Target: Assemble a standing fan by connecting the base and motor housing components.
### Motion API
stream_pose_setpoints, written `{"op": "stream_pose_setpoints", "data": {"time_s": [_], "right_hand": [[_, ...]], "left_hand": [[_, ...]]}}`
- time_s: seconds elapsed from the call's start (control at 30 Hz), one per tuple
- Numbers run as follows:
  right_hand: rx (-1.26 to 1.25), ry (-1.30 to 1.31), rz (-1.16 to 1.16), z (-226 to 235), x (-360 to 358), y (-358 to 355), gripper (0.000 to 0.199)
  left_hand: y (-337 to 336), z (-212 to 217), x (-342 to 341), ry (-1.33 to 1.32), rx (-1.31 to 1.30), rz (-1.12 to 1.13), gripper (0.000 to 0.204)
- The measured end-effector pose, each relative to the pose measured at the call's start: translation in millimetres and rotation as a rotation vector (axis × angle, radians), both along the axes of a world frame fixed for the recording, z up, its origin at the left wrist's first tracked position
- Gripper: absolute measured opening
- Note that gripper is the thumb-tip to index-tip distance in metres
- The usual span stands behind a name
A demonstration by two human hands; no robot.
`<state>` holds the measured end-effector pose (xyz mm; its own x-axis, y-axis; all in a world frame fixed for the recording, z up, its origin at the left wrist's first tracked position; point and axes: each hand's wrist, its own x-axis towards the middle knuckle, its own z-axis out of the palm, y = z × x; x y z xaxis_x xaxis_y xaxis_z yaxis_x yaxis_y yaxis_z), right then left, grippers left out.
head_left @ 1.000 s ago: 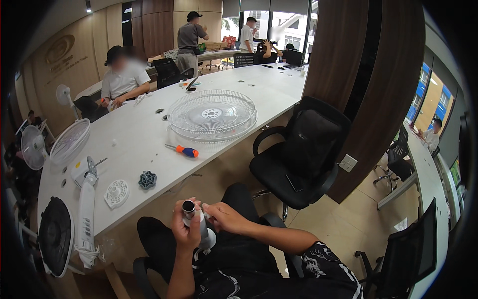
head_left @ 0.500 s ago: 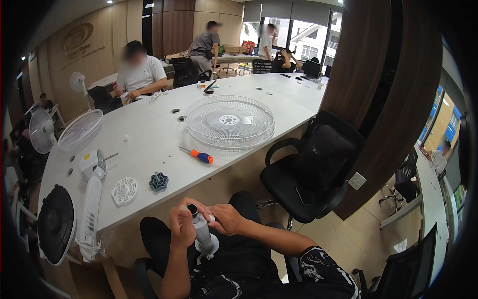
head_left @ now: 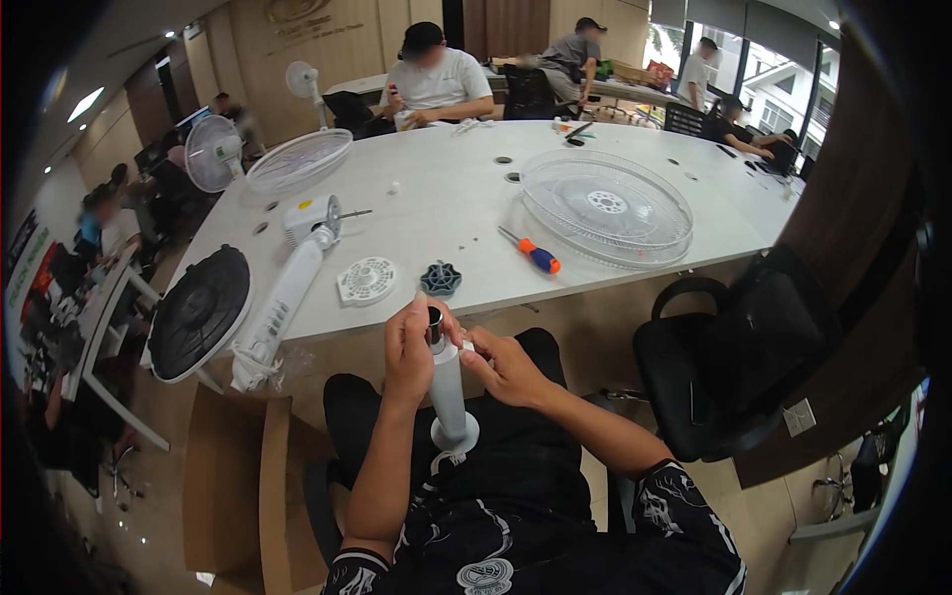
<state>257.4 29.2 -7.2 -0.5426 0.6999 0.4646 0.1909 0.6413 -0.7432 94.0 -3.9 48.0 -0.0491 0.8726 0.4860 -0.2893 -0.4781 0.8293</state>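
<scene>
Your left hand [head_left: 409,349] and right hand [head_left: 501,365] pinch the white fan pole [head_left: 446,382] upright on your lap; loosen those fingers and it could tip.

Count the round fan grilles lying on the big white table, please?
2: a white grille at the far left, a clear grille right of the screwdriver. Others may be hidden.

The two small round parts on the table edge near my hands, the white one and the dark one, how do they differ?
The white round part is pale, wider and lies flat like a slotted disc; the dark round part is blue-black, smaller and knob-like with a scalloped rim. The white one sits further to the left, by the fan body; the dark one lies just above the left hand. Both rest on the white table, untouched.
</scene>
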Motion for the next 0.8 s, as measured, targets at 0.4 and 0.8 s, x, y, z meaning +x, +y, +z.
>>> {"op": "stream_pose_setpoints", "data": {"time_s": [0.4, 0.8], "right_hand": [[0.317, -0.004, 0.135, -28.5, -23.5, 10.6, 0.035], [0.187, 0.071, 0.247, -22.7, -9.2, 20.2, 0.029]], "left_hand": [[-25.3, -11.2, -10.6, 0.039, 0.01, 0.19, 0.049], [-13.4, -9.9, -2.6, 0.049, 0.017, 0.171, 0.049]]}}
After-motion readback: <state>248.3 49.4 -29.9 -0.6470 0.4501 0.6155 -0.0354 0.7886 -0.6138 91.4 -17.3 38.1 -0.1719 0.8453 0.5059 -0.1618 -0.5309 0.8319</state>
